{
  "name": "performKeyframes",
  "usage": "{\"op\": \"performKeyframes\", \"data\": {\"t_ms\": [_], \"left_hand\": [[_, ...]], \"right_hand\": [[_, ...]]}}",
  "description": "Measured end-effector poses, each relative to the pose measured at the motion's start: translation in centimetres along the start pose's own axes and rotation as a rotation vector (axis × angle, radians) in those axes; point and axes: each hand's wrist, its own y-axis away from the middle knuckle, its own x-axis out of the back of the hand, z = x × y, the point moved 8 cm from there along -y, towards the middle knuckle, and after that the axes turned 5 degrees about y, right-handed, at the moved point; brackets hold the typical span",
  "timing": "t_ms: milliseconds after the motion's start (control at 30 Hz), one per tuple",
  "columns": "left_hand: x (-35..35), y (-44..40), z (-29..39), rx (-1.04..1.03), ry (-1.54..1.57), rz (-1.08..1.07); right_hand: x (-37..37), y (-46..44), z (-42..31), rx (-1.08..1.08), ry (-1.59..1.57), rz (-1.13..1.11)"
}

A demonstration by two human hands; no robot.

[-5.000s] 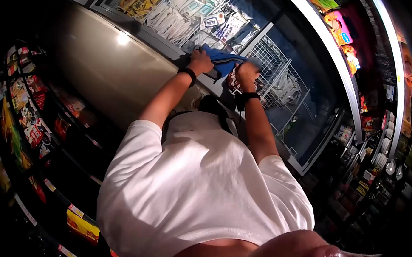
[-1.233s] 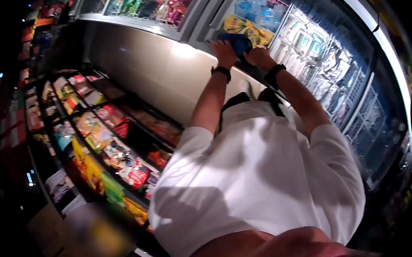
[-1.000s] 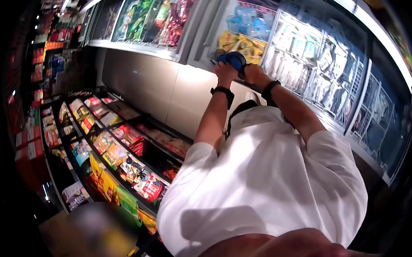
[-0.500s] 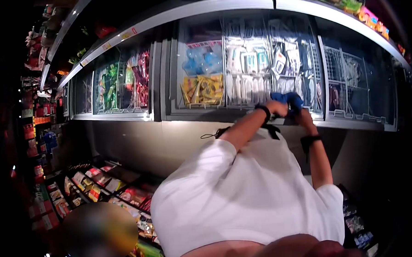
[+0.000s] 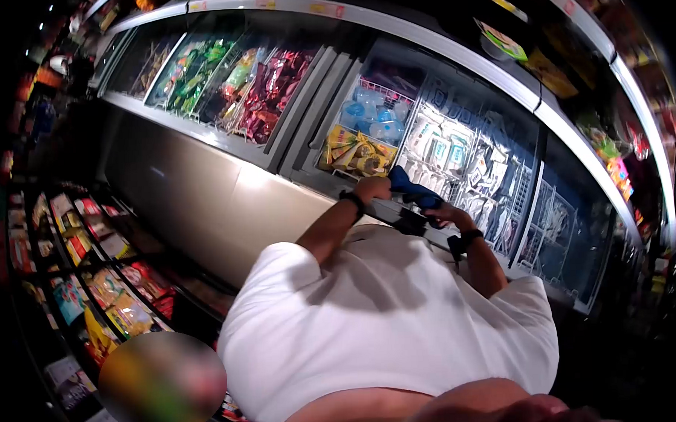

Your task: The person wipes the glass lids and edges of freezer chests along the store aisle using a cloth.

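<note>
A crumpled blue cloth (image 5: pixel 419 192) stretches between my two hands at the front edge of a chest freezer. My left hand (image 5: pixel 372 188) is closed on its left end, close to the yellow packs (image 5: pixel 356 153). At the other end my right hand (image 5: pixel 450 215) has its fingers curled around the cloth; part of that grip is hidden. Behind the cloth, under the freezer's glass, white packaged ice creams (image 5: pixel 445 147) fill wire baskets. Blue round packs (image 5: pixel 375 115) lie left of them.
Another freezer section with green packs (image 5: pixel 199 62) and red packs (image 5: pixel 272 93) extends to the left. Shelves of packaged goods (image 5: pixel 91 252) stand at the lower left. A shelf rail (image 5: pixel 451 44) runs above the freezer.
The view has turned, so the freezer now slants down to the right. My hands and the blue cloth have moved left along the freezer edge, and the cloth is more stretched out.
</note>
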Motion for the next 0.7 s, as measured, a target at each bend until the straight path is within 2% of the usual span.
{"op": "performKeyframes", "data": {"t_ms": [33,100,133,167,200,233,300,333,367,400,433,467,500,533,567,633,700], "left_hand": [[2.1,1.4,-2.0,-0.052,0.0,0.113],[6.4,5.5,-6.2,-0.094,0.271,0.497],[7.0,7.7,-7.4,-0.066,0.293,0.517],[9.9,10.7,-8.5,-0.125,0.55,0.678],[12.7,13.1,-10.2,-0.198,0.796,0.851],[14.1,14.6,-12.2,-0.192,0.794,0.902],[15.1,16.9,-15.1,-0.279,0.885,1.022],[16.1,17.7,-16.5,-0.299,0.866,1.059],[15.9,18.5,-18.1,-0.302,0.974,1.058],[15.3,19.3,-19.8,-0.302,1.075,1.051],[14.4,19.2,-21.8,-0.307,1.31,1.075],[13.0,18.4,-25.2,-0.312,1.327,1.145],[13.9,21.1,-24.8,-0.301,1.358,1.112],[12.6,20.0,-28.0,-0.229,1.406,1.171],[13.6,22.7,-26.9,-0.208,1.427,1.155],[14.8,25.5,-26.8,0.012,1.361,1.112],[15.3,25.0,-28.4,0.004,0.96,1.1]], "right_hand": [[0.0,0.8,-4.8,0.021,-0.027,-0.035],[-2.3,-3.5,-8.9,-0.085,-0.042,-0.088],[-3.7,-5.4,-12.0,0.045,0.049,-0.054],[-4.9,-7.4,-15.5,0.187,0.138,-0.013],[-6.9,-8.9,-19.5,0.568,0.534,0.148],[-9.1,-7.9,-24.0,0.5,1.017,0.232],[-13.0,-10.6,-28.1,0.538,1.072,0.175],[-13.1,-9.2,-32.9,0.708,0.91,0.291],[-13.0,-7.0,-36.8,0.875,0.732,0.396],[-13.5,-10.0,-37.2,1.106,0.698,0.614],[-13.9,-12.5,-38.7,0.949,0.602,0.629],[-13.7,-10.9,-41.2,0.834,0.535,0.568],[-13.4,-10.8,-41.9,0.711,0.482,0.733],[-13.5,-10.9,-43.5,0.605,0.543,0.757],[-14.1,-10.9,-45.3,0.605,0.748,0.782],[-15.8,-12.9,-47.0,0.592,1.027,0.688],[-16.1,-13.4,-48.6,0.69,1.14,0.748]]}}
